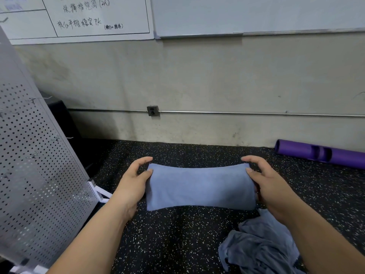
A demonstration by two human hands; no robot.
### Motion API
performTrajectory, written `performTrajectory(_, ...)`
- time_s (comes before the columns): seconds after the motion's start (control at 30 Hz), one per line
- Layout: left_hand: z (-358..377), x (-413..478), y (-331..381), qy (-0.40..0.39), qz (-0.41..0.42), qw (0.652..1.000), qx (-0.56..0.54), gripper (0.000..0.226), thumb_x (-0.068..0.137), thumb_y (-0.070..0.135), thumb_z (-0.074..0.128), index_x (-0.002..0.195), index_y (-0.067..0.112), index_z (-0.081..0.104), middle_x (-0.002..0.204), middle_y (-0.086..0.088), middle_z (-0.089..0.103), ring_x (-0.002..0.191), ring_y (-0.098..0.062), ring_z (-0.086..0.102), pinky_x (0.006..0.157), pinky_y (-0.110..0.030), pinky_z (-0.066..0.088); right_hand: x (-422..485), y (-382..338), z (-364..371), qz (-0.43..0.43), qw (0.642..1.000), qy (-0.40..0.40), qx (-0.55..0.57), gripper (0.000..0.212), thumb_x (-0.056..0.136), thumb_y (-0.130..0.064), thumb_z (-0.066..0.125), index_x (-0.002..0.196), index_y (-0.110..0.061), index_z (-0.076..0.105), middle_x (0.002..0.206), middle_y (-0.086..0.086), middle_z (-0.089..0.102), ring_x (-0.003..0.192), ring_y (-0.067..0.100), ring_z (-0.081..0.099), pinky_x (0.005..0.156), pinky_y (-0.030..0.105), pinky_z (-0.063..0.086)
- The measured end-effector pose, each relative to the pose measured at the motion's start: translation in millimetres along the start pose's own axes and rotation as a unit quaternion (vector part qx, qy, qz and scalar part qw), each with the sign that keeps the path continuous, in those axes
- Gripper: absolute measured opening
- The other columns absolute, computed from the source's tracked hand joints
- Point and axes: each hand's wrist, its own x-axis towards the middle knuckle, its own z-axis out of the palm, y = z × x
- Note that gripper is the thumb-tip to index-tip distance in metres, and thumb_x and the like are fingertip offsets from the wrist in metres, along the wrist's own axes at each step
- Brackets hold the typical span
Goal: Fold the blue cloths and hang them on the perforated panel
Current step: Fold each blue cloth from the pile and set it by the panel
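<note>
A folded blue cloth (pixel 199 186) is stretched flat between my hands above the speckled black floor. My left hand (pixel 132 180) pinches its left edge, thumb on top and fingers curled behind. My right hand (pixel 266 182) pinches its right edge the same way. A crumpled heap of more blue cloth (pixel 260 246) lies on the floor at the lower right, under my right forearm. The grey perforated panel (pixel 37 175) leans at the left, with small metal hooks sticking out of it; nothing hangs on it.
A purple foam roller (pixel 324 154) lies by the wall at the right. The beige wall carries a conduit with an outlet box (pixel 152 111) and whiteboards (pixel 256 14) above. The panel's white foot (pixel 98 191) juts onto the floor near my left wrist.
</note>
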Motion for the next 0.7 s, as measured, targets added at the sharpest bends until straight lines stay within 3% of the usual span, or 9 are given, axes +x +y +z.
performTrajectory(0.1,0,-1,2,-0.019,-0.007,1.0,-0.02,0.022,0.108,0.021,0.06,0.103,0.031,0.079,0.11,-0.003,0.076,0.091,-0.02,0.063,0.065,-0.034,0.046,4,3,1,0.001,0.999,0.032,-0.029,0.031,0.112,-0.015,0.05,0.102,-0.025,0.079,0.093,0.006,0.07,0.076,0.017,0.055,0.063,0.031,0.042)
performTrajectory(0.2,-1,0,3,-0.074,-0.011,0.995,-0.06,0.021,0.1,0.007,0.07,0.111,0.02,0.082,0.116,-0.005,0.079,0.105,-0.021,0.07,0.085,-0.036,0.055,7,2,-1,0.009,1.0,0.011,0.003,0.024,0.105,-0.01,0.063,0.114,-0.023,0.08,0.113,0.005,0.079,0.096,0.02,0.07,0.078,0.037,0.053)
performTrajectory(0.27,-3,0,1,-0.13,0.019,0.989,-0.061,0.045,0.09,-0.01,0.074,0.126,0.017,0.077,0.127,-0.006,0.077,0.119,-0.021,0.071,0.103,-0.037,0.055,8,4,-6,-0.002,0.999,-0.04,0.028,0.042,0.096,0.001,0.072,0.129,-0.023,0.074,0.125,0.003,0.078,0.117,0.021,0.073,0.098,0.042,0.056)
performTrajectory(0.33,-6,3,-1,-0.149,0.049,0.986,-0.048,0.06,0.085,-0.02,0.072,0.132,0.018,0.074,0.13,-0.008,0.075,0.119,-0.02,0.07,0.108,-0.038,0.054,7,4,-10,-0.015,0.997,-0.066,0.031,0.055,0.091,0.01,0.073,0.136,-0.021,0.069,0.13,0.005,0.076,0.122,0.023,0.072,0.106,0.046,0.054)
performTrajectory(0.43,-8,5,-2,-0.131,0.047,0.989,-0.056,0.059,0.086,-0.017,0.073,0.13,0.022,0.076,0.111,-0.021,0.077,0.097,-0.024,0.071,0.096,-0.042,0.059,9,4,-16,-0.011,0.998,-0.059,0.023,0.051,0.092,0.009,0.072,0.133,-0.02,0.071,0.123,0.011,0.078,0.118,0.03,0.074,0.104,0.049,0.054)
performTrajectory(0.53,-10,6,-4,-0.104,0.037,0.993,-0.033,0.047,0.088,-0.011,0.077,0.121,0.021,0.08,0.086,-0.003,0.076,0.083,-0.019,0.068,0.082,-0.032,0.06,9,5,-22,0.015,0.999,-0.048,-0.015,0.037,0.093,0.004,0.074,0.124,-0.018,0.075,0.109,0.016,0.081,0.109,0.036,0.076,0.1,0.048,0.057)
performTrajectory(0.63,-13,10,-8,-0.087,0.029,0.996,0.0,0.04,0.087,-0.005,0.081,0.112,0.026,0.084,0.088,-0.008,0.068,0.085,-0.023,0.064,0.09,-0.042,0.057,9,8,-25,0.017,0.996,-0.043,-0.081,0.024,0.092,-0.005,0.08,0.109,-0.022,0.083,0.099,0.012,0.082,0.098,0.028,0.078,0.09,0.039,0.056)
performTrajectory(0.7,-13,9,-9,-0.08,0.029,0.996,0.028,0.036,0.091,-0.004,0.079,0.109,0.027,0.084,0.086,-0.008,0.073,0.084,-0.023,0.069,0.084,-0.039,0.058,9,10,-26,0.026,0.996,-0.04,-0.076,0.02,0.091,-0.006,0.081,0.105,-0.021,0.084,0.096,0.016,0.081,0.084,0.026,0.072,0.077,0.036,0.053)
